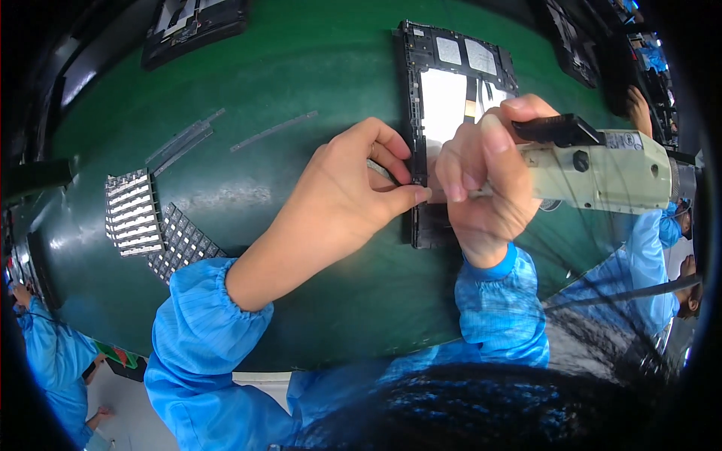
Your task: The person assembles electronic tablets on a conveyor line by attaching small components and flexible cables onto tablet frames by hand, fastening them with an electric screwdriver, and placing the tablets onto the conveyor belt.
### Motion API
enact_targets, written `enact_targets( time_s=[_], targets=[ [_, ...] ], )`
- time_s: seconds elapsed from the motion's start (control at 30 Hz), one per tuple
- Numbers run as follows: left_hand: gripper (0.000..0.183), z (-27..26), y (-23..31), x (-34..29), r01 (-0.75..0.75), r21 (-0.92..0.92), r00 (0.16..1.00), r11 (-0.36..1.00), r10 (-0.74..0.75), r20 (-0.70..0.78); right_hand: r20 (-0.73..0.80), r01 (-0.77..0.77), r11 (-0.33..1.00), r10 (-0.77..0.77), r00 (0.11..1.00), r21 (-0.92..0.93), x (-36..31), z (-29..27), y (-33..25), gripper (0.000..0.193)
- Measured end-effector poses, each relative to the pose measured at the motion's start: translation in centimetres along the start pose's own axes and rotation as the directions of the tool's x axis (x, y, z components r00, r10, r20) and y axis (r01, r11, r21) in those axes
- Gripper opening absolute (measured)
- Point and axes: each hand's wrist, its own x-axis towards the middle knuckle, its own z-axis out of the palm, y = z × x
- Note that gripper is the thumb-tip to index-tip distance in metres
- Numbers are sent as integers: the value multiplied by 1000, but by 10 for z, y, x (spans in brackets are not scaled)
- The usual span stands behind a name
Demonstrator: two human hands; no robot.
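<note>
An opened black device casing (444, 98) with silvery panels inside lies on the green table in front of me. My left hand (338, 180) is at its left edge, thumb and fingers closed about the black rim. In my right hand (492, 173) is a cream electric screwdriver (602, 174) with a black lever, held over the casing's right side. Its body points off to the right. The screwdriver's tip and the spot beneath it are hidden behind my right hand.
Left on the green table (301, 83) lie a grid of white-and-black small parts (135, 214), a darker grid (180, 240) and thin clear strips (184, 143). More opened devices (194, 30) sit at the far edge. People in blue (56, 353) work on both sides.
</note>
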Motion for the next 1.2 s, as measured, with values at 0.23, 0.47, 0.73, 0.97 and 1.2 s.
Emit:
enact_targets(
  time_s=[0.23, 0.47, 0.73, 0.97, 1.2],
  targets=[
    [39, 1, -4, 1, -13, -8, 1000, 1000, 13, -6, 23, 15, 998, -13, 1000, -65, -2, -3, 3, 22],
    [38, 3, -11, 4, -92, 17, 994, 996, 92, -54, 70, 53, 991, -45, 997, -127, -5, 3, 10, 23],
    [39, 1, -23, 6, -106, 34, 991, 994, 109, -82, -7, -2, 999, 2, 1000, 32, -7, 8, 9, 21],
    [38, 7, -22, 10, -163, -133, 987, 978, 159, -39, 132, 57, 993, -44, 990, -100, -8, -2, 2, 29],
    [36, 3, -10, 3, 12, -89, 999, 996, -16, -48, -134, 230, 973, -233, 963, -31, -16, -92, -39, 39]
  ],
)
